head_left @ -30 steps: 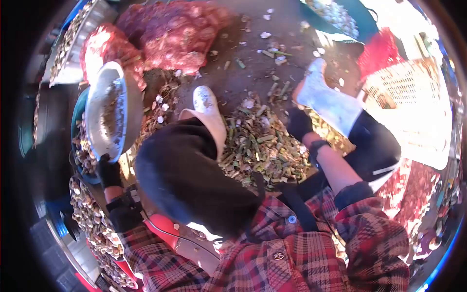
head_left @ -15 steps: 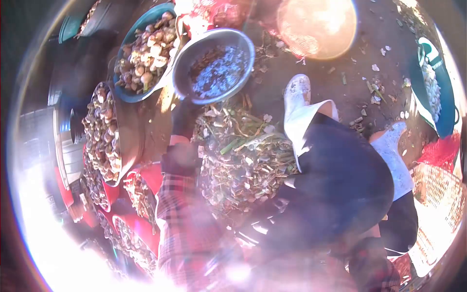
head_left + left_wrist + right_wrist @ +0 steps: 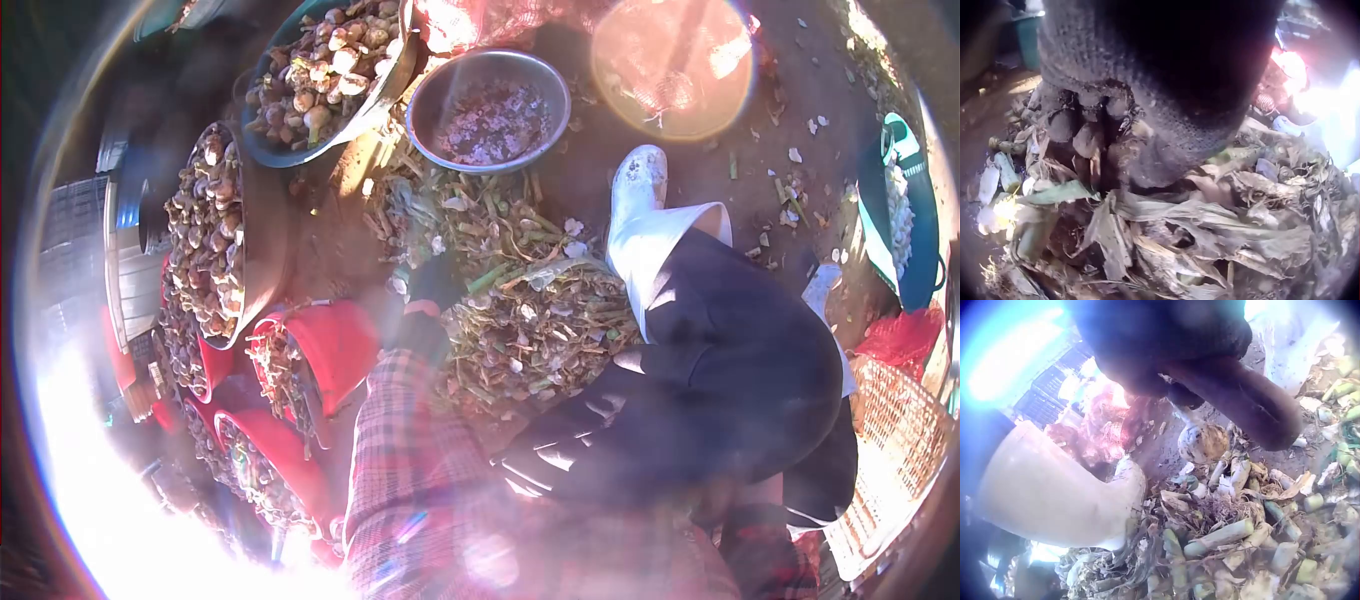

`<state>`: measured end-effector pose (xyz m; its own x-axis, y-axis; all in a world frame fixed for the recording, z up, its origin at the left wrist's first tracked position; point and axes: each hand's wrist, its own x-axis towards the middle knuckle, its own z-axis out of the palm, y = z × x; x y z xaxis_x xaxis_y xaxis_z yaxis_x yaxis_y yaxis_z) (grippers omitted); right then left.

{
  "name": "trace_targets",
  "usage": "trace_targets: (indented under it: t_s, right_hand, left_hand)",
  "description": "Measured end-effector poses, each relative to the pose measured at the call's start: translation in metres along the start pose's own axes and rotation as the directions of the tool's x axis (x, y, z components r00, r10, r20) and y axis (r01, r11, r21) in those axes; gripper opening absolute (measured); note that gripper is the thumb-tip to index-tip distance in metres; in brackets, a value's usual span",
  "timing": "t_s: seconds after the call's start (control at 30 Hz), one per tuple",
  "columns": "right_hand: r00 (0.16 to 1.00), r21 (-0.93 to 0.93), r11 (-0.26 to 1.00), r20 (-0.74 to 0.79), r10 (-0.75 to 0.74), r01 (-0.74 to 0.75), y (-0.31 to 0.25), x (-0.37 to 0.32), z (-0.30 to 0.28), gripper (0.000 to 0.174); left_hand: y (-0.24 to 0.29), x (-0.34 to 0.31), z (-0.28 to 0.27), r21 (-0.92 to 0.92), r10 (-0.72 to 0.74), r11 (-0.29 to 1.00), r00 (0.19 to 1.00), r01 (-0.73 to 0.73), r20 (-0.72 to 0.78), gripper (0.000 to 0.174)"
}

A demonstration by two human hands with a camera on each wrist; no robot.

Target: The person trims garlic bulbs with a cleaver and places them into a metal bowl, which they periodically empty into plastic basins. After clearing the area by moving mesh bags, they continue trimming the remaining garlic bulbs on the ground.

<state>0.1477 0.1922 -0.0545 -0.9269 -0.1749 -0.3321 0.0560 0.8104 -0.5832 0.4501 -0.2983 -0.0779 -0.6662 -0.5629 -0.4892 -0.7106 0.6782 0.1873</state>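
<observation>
My left hand [image 3: 436, 286], in a dark knit glove with bare fingertips, is down at the heap of stalk and husk trimmings [image 3: 540, 325]. In the left wrist view its fingers curl into dry leaves [image 3: 1166, 215] on the heap. A grey metal basin [image 3: 420, 150], with scraps across its bottom, stands beyond this hand. My right hand [image 3: 1191, 356], gloved with a bare digit showing, grips a garlic bulb [image 3: 1202, 442] by its stem above cut stalks [image 3: 1219, 537]. In the head view the knee hides this hand.
A teal tub [image 3: 262, 150] of garlic bulbs stands at upper left, with another full tub [image 3: 240, 290] and red containers [image 3: 335, 345] nearer. White boots [image 3: 638, 200] border the heap. A teal basin [image 3: 918, 255] and woven basket [image 3: 885, 430] stand at right.
The head view has swung left. The basin, tilted up at my left hand before, now stands on the ground. That hand has left its rim for the trimmings; the right hand has passed from head view.
</observation>
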Motion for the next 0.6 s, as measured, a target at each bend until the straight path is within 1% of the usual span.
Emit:
trace_targets:
  t_s: [0.03, 0.07, 0.13, 0.17, 0.2, 0.23, 0.27, 0.3, 0.33, 0.37, 0.4, 0.47, 0.5, 0.53, 0.57, 0.6]
  right_hand:
    - [1.000, 0.017, 1.000, -0.003, 0.004, -0.004, -0.003, 0.002, -0.004, 0.029]
    - [1.000, 0.033, 0.999, -0.007, 0.005, -0.005, -0.007, 0.004, -0.007, 0.029]
    - [1.000, 0.069, 0.998, -0.014, 0.005, -0.004, -0.016, 0.011, -0.014, 0.028]
    - [1.000, 0.087, 0.996, -0.015, 0.001, 0.001, -0.023, 0.014, -0.016, 0.028]
    - [1.000, 0.112, 0.994, -0.016, -0.010, 0.012, -0.031, 0.019, -0.019, 0.028]
    - [1.000, 0.138, 0.990, -0.017, -0.026, 0.028, -0.041, 0.024, -0.022, 0.027]
    - [0.999, 0.166, 0.985, -0.022, -0.043, 0.046, -0.052, 0.030, -0.026, 0.027]
    - [0.997, 0.190, 0.979, -0.025, -0.069, 0.073, -0.065, 0.036, -0.029, 0.027]
    - [0.994, 0.208, 0.972, -0.030, -0.104, 0.108, -0.078, 0.041, -0.033, 0.027]
    - [0.988, 0.224, 0.962, -0.031, -0.152, 0.155, -0.097, 0.048, -0.037, 0.026]
    - [0.976, 0.227, 0.950, -0.034, -0.214, 0.216, -0.117, 0.054, -0.039, 0.026]
    - [0.959, 0.356, 0.897, 0.012, -0.284, 0.261, -0.164, 0.062, -0.040, 0.026]
    - [0.979, 0.716, 0.688, 0.032, -0.201, 0.118, -0.191, 0.064, -0.035, 0.019]
    - [0.942, 0.650, 0.711, -0.024, -0.334, 0.269, -0.210, 0.069, -0.033, 0.016]
    - [0.885, 0.569, 0.711, -0.063, -0.462, 0.412, -0.227, 0.072, -0.032, 0.012]
    - [0.876, 0.543, 0.726, -0.036, -0.481, 0.421, -0.245, 0.070, -0.031, 0.011]
  left_hand:
    - [0.005, -0.001, -0.012, 0.003, -0.066, 0.998, 0.993, 0.066, 0.101, 0.042]
    - [0.009, -0.006, -0.024, 0.002, -0.066, 0.998, 0.993, 0.066, 0.098, 0.042]
    - [0.013, -0.015, -0.043, -0.306, -0.162, 0.942, 0.985, 0.137, -0.057, 0.046]
    - [0.003, -0.012, -0.038, -0.306, -0.164, 0.942, 0.985, 0.138, -0.061, 0.046]
    - [0.003, -0.012, -0.045, -0.493, -0.096, 0.869, 0.964, -0.041, -0.248, 0.046]
    - [0.005, -0.011, -0.052, -0.616, -0.065, 0.748, 0.896, -0.247, -0.439, 0.046]
    - [0.011, -0.018, -0.054, -0.789, -0.110, 0.582, 0.942, -0.199, -0.318, 0.048]
    - [0.042, -0.032, -0.084, -0.914, -0.153, 0.387, 0.969, -0.120, -0.192, 0.049]
    - [0.059, -0.032, -0.094, -0.985, -0.032, 0.079, 0.987, -0.154, -0.157, 0.053]
    - [0.077, -0.028, -0.102, -0.963, 0.108, -0.238, 0.982, -0.129, -0.158, 0.056]
    - [0.098, -0.023, -0.111, -0.960, 0.128, -0.244, 0.977, -0.136, -0.171, 0.056]
    - [0.140, -0.009, -0.123, -0.939, 0.320, -0.333, 0.927, -0.085, -0.197, 0.061]
    - [0.159, 0.001, -0.123, -0.937, 0.349, -0.340, 0.913, -0.086, -0.210, 0.061]
    - [0.177, 0.011, -0.124, -0.936, 0.423, -0.350, 0.887, -0.028, -0.184, 0.061]
    - [0.196, 0.020, -0.125, -0.935, 0.493, -0.353, 0.856, 0.031, -0.157, 0.062]
    - [0.212, 0.037, -0.113, -0.945, 0.554, -0.327, 0.813, 0.011, -0.182, 0.067]
